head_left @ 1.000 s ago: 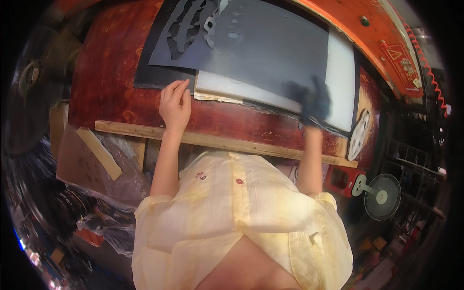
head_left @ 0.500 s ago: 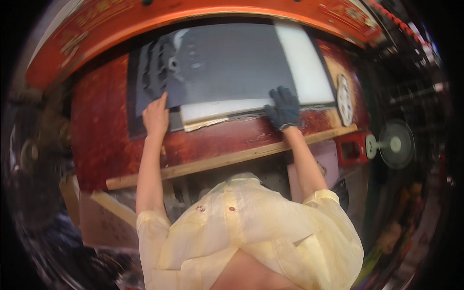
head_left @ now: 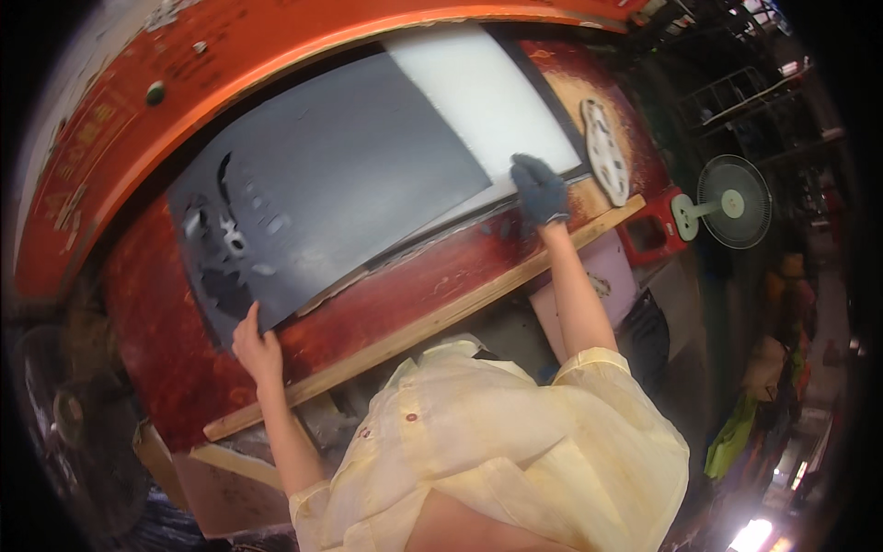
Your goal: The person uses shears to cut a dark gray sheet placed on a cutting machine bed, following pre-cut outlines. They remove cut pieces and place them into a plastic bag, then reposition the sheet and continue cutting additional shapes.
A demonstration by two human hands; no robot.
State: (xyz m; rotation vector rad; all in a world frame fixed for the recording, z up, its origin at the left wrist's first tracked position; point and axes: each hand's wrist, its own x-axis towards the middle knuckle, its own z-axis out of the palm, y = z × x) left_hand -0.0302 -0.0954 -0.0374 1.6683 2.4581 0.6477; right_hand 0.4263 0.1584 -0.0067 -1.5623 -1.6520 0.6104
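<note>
My bare left hand point(head_left: 256, 348) pinches the near left corner of a thin dark grey sheet point(head_left: 349, 156), its index finger stretched along the edge. Cut-out holes point(head_left: 230, 235) and slits run through the left part of the sheet. Beneath it lies a white board point(head_left: 492, 92), bare along its right side. My right hand point(head_left: 541, 191), in a dark glove, rests at the near right edge of the white board, beside the sheet's corner. Its fingers are extended and nothing shows in them.
An orange machine beam point(head_left: 276, 69) arches along the far side of the red table point(head_left: 156, 350). A wooden strip point(head_left: 432, 327) lines the near edge. At the right are a flat white shaped piece point(head_left: 604, 152) and a small fan point(head_left: 733, 204) with a red base.
The dark grey sheet has slid left across the white board with my left hand, baring more white on the right. My gloved hand stays by the board's near edge. The whole view has turned.
</note>
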